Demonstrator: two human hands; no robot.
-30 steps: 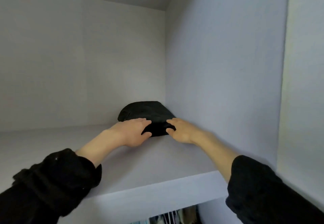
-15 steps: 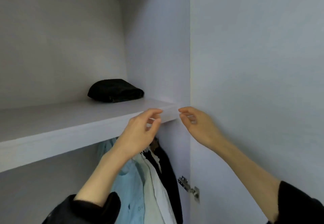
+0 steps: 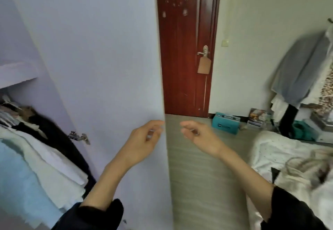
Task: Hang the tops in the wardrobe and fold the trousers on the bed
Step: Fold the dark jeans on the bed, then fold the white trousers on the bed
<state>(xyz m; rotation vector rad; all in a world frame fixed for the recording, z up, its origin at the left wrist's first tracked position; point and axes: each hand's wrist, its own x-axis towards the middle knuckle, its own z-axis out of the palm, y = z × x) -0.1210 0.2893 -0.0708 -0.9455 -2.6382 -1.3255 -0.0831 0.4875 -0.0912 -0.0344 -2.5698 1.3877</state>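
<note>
My left hand (image 3: 144,139) hangs in front of the open white wardrobe door (image 3: 108,58), fingers loosely curled and holding nothing. My right hand (image 3: 200,136) floats beside it over the floor, also loosely curled and empty. At the left, inside the wardrobe, hang several tops (image 3: 36,157): light blue, white and black ones. The bed (image 3: 288,157) with its white cover lies at the right, with crumpled pale clothing (image 3: 306,168) on it. The folded black trousers are out of view.
A red-brown room door (image 3: 185,49) stands shut behind the wardrobe door. A teal box (image 3: 225,125) and magazines sit on the floor by the wall. More clothes (image 3: 302,71) hang on a rack at the far right. A grey floor strip runs between wardrobe and bed.
My hands let go of the folded black trousers on the top shelf and drew back and down. My view swung right from the shelf toward the room door and bed.
</note>
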